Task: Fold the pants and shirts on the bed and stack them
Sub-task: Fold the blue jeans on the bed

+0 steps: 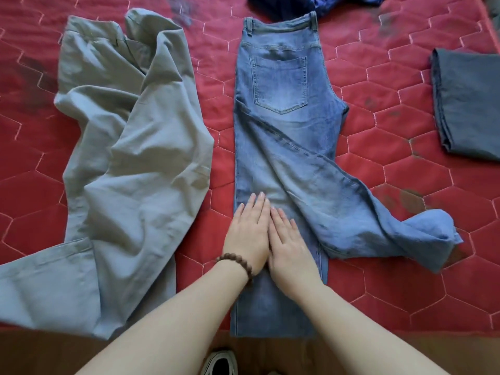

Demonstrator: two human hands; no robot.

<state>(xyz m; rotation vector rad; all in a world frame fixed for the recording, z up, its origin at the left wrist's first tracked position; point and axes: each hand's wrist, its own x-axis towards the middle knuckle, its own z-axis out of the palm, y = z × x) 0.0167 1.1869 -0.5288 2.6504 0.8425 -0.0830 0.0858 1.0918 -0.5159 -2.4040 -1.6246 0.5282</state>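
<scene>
Both hands, left hand (247, 234) and right hand (290, 249), lay flat side by side, fingers (257, 204) straight and together, pressing the blue denim jeans (281, 125) stretched lengthwise on the red quilted bed (405, 109). Crumpled grey-green cotton trousers (130, 158) lay beside them, left.

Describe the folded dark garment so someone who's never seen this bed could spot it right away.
Start at the red quilted bed, then the blue jeans in its middle. Off their right side, at the frame's edge, lies the folded dark grey garment: the only piece already folded flat.
</scene>
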